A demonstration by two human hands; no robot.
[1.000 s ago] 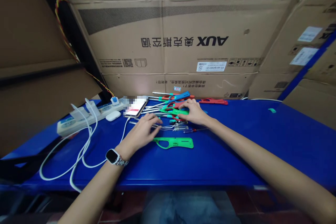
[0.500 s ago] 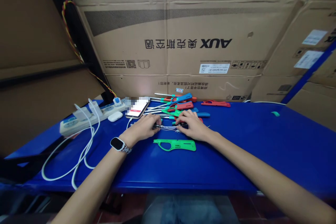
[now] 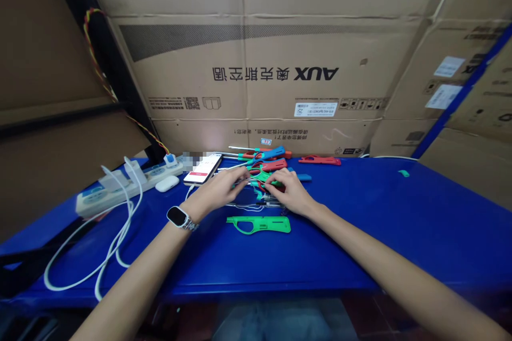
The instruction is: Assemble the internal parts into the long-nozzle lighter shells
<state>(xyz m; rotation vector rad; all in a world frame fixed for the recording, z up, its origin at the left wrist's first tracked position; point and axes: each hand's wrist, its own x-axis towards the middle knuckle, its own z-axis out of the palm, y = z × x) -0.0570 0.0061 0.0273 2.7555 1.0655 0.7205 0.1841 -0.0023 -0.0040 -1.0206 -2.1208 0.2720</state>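
Checking the left grip (image 3: pixel 218 189) and the right grip (image 3: pixel 294 192), I find fingers curled on both at the near edge of a lighter pile (image 3: pixel 267 164); whether either is closed on a part, I cannot make out. One loose green casing (image 3: pixel 272 225) lies flat on the worktop (image 3: pixel 340 256), nearer me than the grips and between them. I judge it light, stiff and rather slippery plastic, best taken across the broad handle, since the finger loop looks thin and may crack. Count: one red casing (image 3: pixel 320 160) beyond and right of the right grip; one phone (image 3: pixel 203 169) just beyond the left grip; one white case (image 3: pixel 167 184) and one power strip (image 3: pixel 154 172) to its left; at least four lighters in that pile, overlap preventing an exact figure.
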